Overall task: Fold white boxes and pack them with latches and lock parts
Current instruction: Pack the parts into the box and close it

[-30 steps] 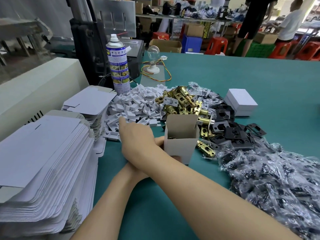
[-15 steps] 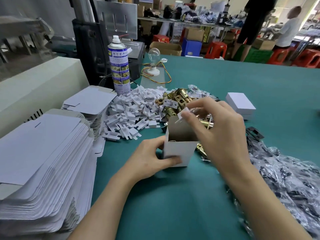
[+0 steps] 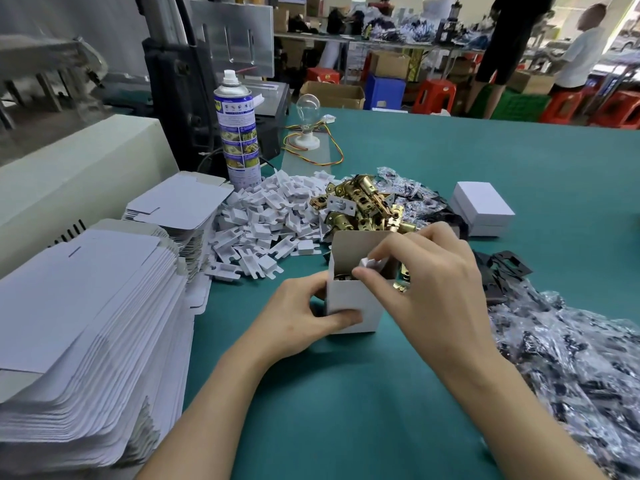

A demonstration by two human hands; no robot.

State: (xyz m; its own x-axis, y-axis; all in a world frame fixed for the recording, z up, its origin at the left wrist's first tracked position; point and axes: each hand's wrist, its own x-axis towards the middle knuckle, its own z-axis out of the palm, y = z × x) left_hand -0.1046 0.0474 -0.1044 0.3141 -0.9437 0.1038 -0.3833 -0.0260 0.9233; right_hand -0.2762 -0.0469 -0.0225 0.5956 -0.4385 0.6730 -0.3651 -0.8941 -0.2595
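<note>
Worktop (image 3: 346, 410): flat, covered in a matt teal-green mat; it carries everything below.
Flat box blanks (image 3: 86, 323): tall stack of die-cut white card left of the open white box (image 3: 349, 303), with a slot in the top sheet, rounded tabs and grey-brown edges; a lower stack lies beyond it.
Bagged parts (image 3: 571, 358): heap of crinkled, glossy clear bags with dark pieces inside, right of the open white box.
White plastic pieces (image 3: 263, 216): loose pile of small, matt, notched blocks, behind and left of the open white box.
Latches (image 3: 363, 202): shiny brass-coloured cylinders with flat plates, piled just behind the open white box.
Spray can (image 3: 237, 133): upright metal cylinder with a white cap, far behind and left of the open white box; blue and yellow label, print too small to read.
Closed white boxes (image 3: 483, 209): two plain card boxes, stacked, behind and right of the open white box.
Open white box: upright near the worktop's middle, plain white outside, grey-brown inside, rear flap up; something brass-coloured shows within.
Left hand (image 3: 298, 320): grips the open white box at its lower left corner, thumb on the front face.
Right hand (image 3: 433, 282): over the box's mouth, thumb and forefinger pinching a small white piece (image 3: 369, 263).
</note>
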